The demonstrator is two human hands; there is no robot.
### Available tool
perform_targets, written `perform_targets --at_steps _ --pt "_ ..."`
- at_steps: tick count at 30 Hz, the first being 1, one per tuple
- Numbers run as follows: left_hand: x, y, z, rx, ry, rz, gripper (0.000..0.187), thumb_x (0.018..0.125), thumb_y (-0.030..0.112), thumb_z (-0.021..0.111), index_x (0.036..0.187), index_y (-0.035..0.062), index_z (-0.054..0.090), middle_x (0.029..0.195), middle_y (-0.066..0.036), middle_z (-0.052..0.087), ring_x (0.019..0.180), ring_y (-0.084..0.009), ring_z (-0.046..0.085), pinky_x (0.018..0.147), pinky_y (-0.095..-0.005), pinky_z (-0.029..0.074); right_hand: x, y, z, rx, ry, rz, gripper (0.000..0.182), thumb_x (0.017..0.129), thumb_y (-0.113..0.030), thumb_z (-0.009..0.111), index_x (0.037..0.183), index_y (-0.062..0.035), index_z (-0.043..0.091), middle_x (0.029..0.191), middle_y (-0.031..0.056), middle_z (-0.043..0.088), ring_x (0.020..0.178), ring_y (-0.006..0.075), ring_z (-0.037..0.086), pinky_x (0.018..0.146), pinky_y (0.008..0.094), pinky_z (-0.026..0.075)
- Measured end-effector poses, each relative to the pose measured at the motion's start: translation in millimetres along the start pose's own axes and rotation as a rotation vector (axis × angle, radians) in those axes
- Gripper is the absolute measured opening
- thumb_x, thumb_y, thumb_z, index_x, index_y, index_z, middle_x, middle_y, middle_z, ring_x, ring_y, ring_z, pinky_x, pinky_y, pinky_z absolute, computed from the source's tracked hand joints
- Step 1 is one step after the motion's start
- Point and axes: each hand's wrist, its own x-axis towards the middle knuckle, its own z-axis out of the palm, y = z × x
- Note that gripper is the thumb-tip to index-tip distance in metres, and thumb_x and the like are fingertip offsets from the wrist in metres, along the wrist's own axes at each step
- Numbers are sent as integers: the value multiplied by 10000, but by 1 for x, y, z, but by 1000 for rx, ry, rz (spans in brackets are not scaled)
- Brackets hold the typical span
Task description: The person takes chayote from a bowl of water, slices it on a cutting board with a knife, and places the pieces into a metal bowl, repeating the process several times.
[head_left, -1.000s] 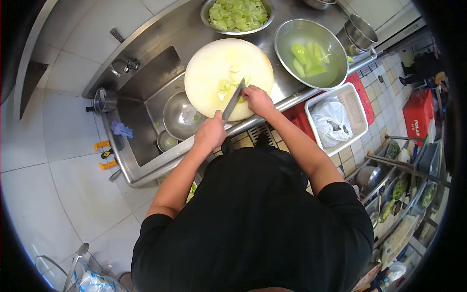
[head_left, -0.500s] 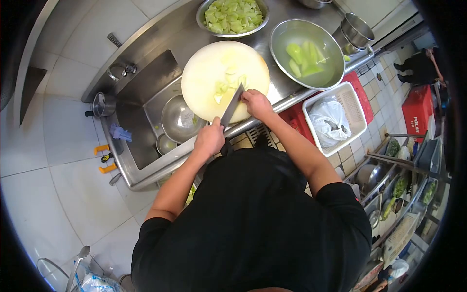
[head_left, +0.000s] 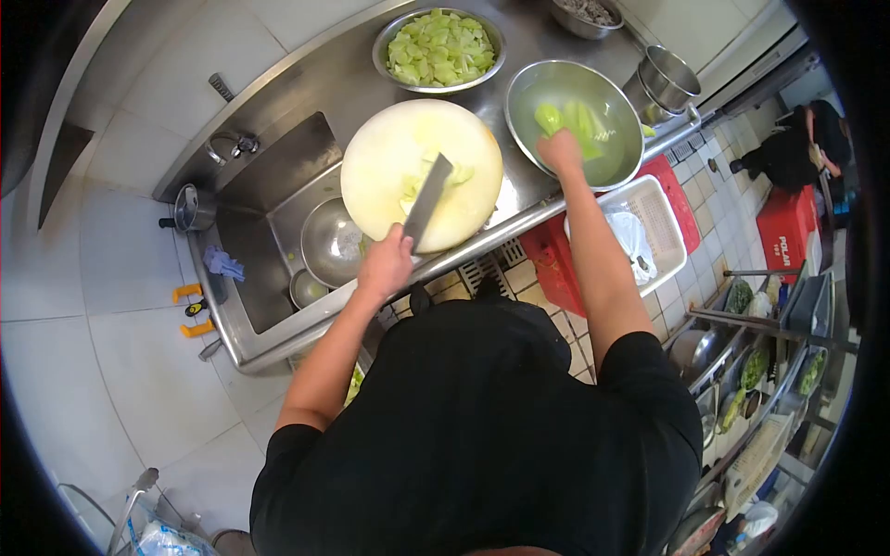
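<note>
My left hand (head_left: 385, 266) is closed round the handle of a cleaver (head_left: 428, 202), its broad blade slanting over the round cutting board (head_left: 371, 153). Pale green vegetable slices (head_left: 411, 193) lie on the board beside and partly under the blade. Over the near side of a metal bowl of water (head_left: 623, 159), my right hand (head_left: 562, 153) has its fingers curled at a peeled green vegetable piece (head_left: 549, 118). Its fingertips are partly hidden. More peeled pieces (head_left: 582, 119) sit in the water.
Behind the board stands a bowl of cut green slices (head_left: 440, 51). The sink (head_left: 269, 218) at left holds a metal bowl (head_left: 336, 243). Stacked pots (head_left: 669, 79) stand at right, above a white basket (head_left: 666, 218) with a plastic bag. A person (head_left: 788, 153) is farther right.
My right hand has left the board and moved right to the bowl of water. My left hand keeps the cleaver over the board. The view has shifted slightly.
</note>
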Motion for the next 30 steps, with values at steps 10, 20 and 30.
perform_targets --at_steps 10,20,30 --pt "59 -9 29 -150 -83 -10 334 1037 294 510 1230 27 562 1043 -333 686 1036 -478 668 917 -553 511 34 22 24 -134 -328 -93 449 824 -314 674 1103 29 754 1205 261 710 1159 402 679 993 436 529" --pt "51 -10 -17 -21 34 -5 321 1033 287 488 1219 34 554 1031 -333 690 1014 -509 665 910 -574 513 50 46 47 -39 -420 -196 570 824 -414 670 1116 71 737 1254 351 647 1153 471 658 998 460 517" --pt "47 -52 -6 -142 -107 -50 331 1023 302 512 1210 41 591 1094 -311 687 1046 -479 664 926 -540 511 15 -1 -31 255 -171 -308 406 938 -247 519 1129 61 703 1170 321 680 1107 474 656 1000 509 499"
